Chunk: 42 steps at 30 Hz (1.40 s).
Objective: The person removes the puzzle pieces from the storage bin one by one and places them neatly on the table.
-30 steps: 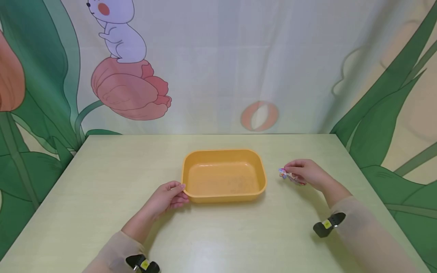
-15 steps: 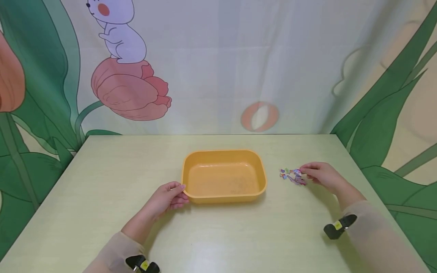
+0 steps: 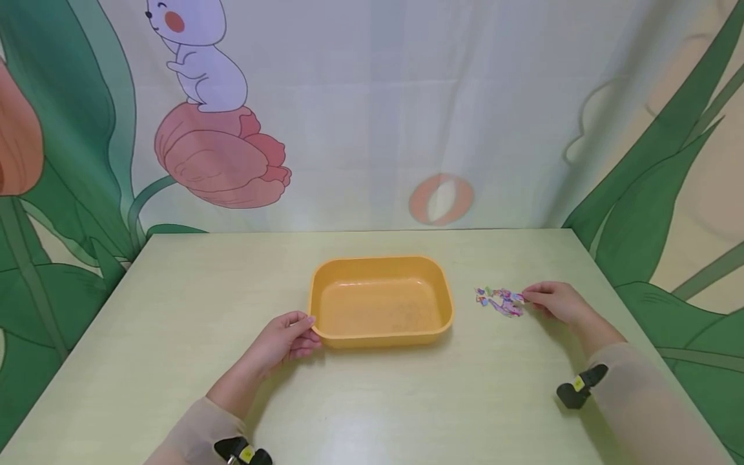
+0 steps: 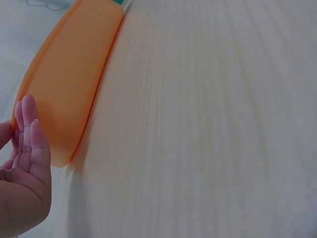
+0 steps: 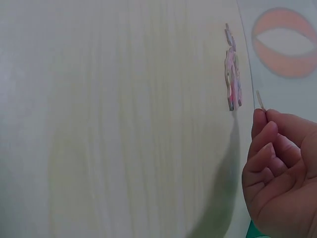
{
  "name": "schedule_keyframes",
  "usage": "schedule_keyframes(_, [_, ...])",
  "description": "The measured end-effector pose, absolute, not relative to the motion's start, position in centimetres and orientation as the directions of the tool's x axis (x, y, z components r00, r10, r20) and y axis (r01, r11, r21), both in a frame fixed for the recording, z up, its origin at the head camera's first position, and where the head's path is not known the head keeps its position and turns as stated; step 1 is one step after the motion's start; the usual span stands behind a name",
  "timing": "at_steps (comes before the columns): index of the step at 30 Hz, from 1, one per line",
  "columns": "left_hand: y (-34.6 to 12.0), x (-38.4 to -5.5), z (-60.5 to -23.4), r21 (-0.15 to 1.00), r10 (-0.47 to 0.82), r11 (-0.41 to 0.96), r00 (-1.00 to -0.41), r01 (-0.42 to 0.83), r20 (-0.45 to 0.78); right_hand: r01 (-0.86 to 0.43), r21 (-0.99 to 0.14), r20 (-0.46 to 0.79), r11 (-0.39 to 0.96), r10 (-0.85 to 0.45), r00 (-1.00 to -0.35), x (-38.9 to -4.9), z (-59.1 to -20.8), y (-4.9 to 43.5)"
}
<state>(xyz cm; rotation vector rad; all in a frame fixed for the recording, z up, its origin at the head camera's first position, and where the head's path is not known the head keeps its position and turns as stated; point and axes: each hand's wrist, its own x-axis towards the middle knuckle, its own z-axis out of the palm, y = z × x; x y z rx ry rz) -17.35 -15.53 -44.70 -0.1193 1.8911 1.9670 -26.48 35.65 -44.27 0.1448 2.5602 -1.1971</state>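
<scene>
A yellow rectangular tray (image 3: 380,339) sits mid-table with nothing in it; the left wrist view shows its outer wall (image 4: 79,64). My left hand (image 3: 289,337) grips the tray's near left corner, thumb over the rim and fingers against the outside. Right of the tray lies a small cluster of flat, colourful printed pieces (image 3: 498,301), mostly purple, pink and blue. At its right end my right hand (image 3: 555,301) pinches one thin piece (image 5: 260,100) between thumb and forefinger, seen edge-on in the right wrist view. The other pieces (image 5: 231,74) lie on the tabletop ahead of the fingertips.
The pale wood-grain table (image 3: 372,407) spans the view. A printed curtain (image 3: 349,116) with a cartoon animal, flowers and leaves hangs right behind its back edge. A black wrist camera (image 3: 581,386) is strapped on the right sleeve, another (image 3: 243,451) on the left.
My right hand has drawn back to the right and slightly nearer, off the colourful pieces, which now show more fully. The left hand and the tray have stayed in place.
</scene>
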Motion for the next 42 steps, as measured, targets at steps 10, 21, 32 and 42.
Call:
schedule_keyframes(10, [-15.4,-17.6,-45.1,0.939,0.233,0.006,-0.913,-0.343,-0.335,0.263,-0.692,-0.341,0.673,0.017,-0.940,-26.4,-45.1,36.2])
schedule_keyframes(21, [-15.2,-17.7,-45.1,0.940,0.248,0.002,-0.911,-0.340,-0.330,0.226,-0.651,-0.292,0.725,0.036,-0.956,-26.2,-45.3,35.9])
schedule_keyframes(32, [-15.4,-17.8,-44.5,0.950,0.169,0.169,-0.942,-0.263,-0.291,0.177,-0.613,-0.249,0.770,0.024,-0.968,-26.3,-45.4,35.3])
schedule_keyframes(42, [-16.0,-17.5,-42.5,0.786,0.084,0.617,-0.989,-0.045,-0.123,-0.020,-0.497,-0.120,0.867,-0.092,-0.989,-26.0,-43.2,31.6])
